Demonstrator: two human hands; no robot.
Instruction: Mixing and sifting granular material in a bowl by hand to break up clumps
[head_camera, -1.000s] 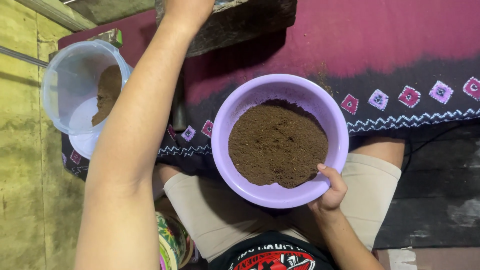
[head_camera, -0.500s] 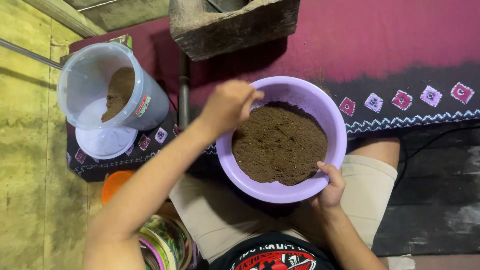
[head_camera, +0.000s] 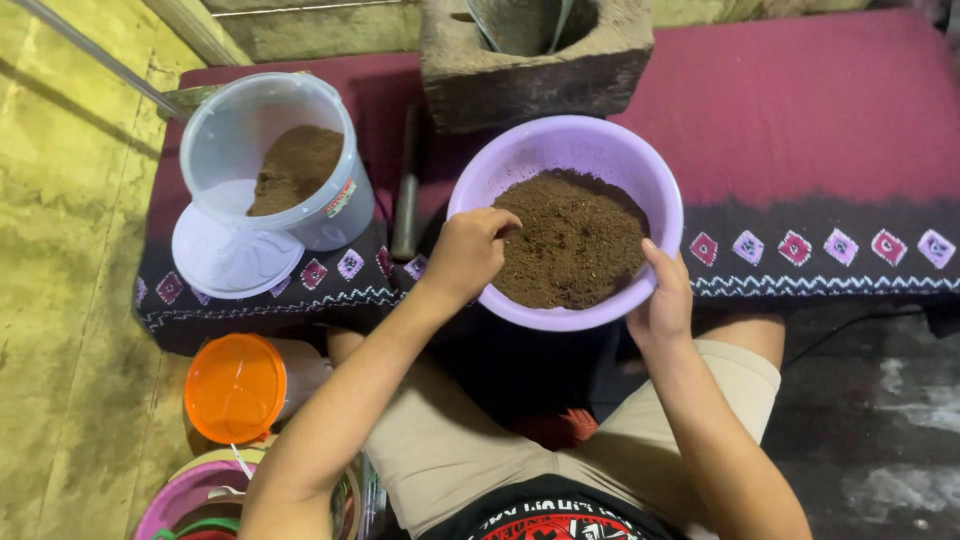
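A: What takes up most of the view?

B: A maroon cloth (head_camera: 800, 110) with a dark patterned border, spread over the floor. At its top edge sits a rough stone mortar (head_camera: 535, 70).

A: And the main thing in hand?

B: A lilac plastic bowl (head_camera: 600, 140), round, in the middle of the view above the person's knees, filled with brown powder (head_camera: 570, 240).

A: How do the 2 hands stand?

B: The right hand (head_camera: 665, 295) grips the bowl's near right rim, thumb over the edge and lying inside, fingers hidden below. The left hand (head_camera: 470, 250) reaches in over the left rim, fingers curled together with their tips in the powder; I cannot tell whether it has a pinch of it.

A: What lies to the left?

B: 1 clear plastic tub (head_camera: 270, 160), tilted, holding more brown powder, resting against its white lid (head_camera: 235, 255) on the cloth. A dark metal rod (head_camera: 405, 200) lies between tub and bowl. Nearer the person, off the cloth, stands a container with an orange lid (head_camera: 235, 388), and a pink rim (head_camera: 175, 495) shows at the bottom edge.
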